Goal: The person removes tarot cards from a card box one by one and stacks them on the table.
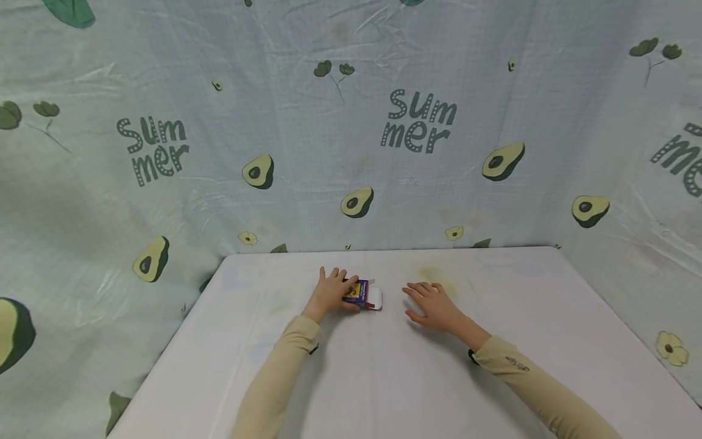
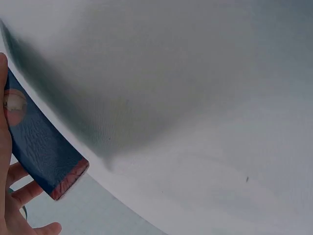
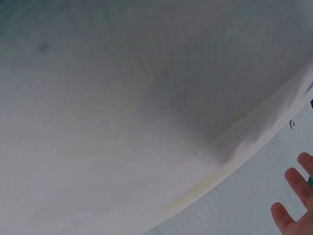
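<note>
A small blue cardboard box [image 1: 359,291] with a yellow picture and red trim lies towards the far side of the table. Its white end flap [image 1: 375,298] stands open on the right. My left hand [image 1: 329,294] grips the box from the left, thumb along the near side and fingers over the far side. In the left wrist view the box [image 2: 44,142] shows a blue face with a red end beside the fingers. My right hand [image 1: 433,306] is held over the table to the right of the box, fingers spread and holding nothing; its fingertips [image 3: 298,181] show at the edge of the right wrist view.
The white-covered table [image 1: 362,378] stretches towards me, with a yellowish stain [image 1: 436,275] near its back edge. Behind it and at both sides hangs a pale curtain [image 1: 307,122] printed with avocados and lettering.
</note>
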The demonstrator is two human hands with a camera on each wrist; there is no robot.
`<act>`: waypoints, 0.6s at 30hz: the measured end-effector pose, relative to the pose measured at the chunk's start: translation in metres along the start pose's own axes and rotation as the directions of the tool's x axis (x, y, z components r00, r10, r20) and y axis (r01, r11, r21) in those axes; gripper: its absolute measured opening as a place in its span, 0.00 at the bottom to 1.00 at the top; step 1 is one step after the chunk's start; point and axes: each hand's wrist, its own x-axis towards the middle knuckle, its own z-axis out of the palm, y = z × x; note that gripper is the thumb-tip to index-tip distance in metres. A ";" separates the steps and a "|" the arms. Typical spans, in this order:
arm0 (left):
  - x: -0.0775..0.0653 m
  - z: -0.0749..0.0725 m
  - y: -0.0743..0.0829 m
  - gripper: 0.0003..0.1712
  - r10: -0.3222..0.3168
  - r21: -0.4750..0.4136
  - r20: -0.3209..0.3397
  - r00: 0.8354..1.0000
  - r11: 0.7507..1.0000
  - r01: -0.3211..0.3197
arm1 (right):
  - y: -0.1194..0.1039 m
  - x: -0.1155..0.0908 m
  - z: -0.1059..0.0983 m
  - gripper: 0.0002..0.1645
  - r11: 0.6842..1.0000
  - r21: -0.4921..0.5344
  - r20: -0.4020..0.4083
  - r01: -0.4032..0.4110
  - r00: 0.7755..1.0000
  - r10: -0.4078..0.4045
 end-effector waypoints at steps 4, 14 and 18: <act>0.000 -0.004 0.001 0.44 0.016 -0.001 -0.032 0.999 1.000 -0.016 | 0.002 -0.001 -0.001 0.30 1.000 -0.010 -0.001 0.003 1.000 -0.003; -0.004 -0.017 0.007 0.42 0.047 -0.018 -0.072 0.996 0.999 -0.048 | 0.005 -0.007 -0.007 0.30 1.000 0.031 0.003 -0.004 1.000 0.004; -0.008 -0.021 0.010 0.41 0.071 0.003 -0.108 0.992 0.997 -0.071 | 0.006 -0.009 -0.008 0.30 0.999 0.033 -0.017 0.008 1.000 -0.008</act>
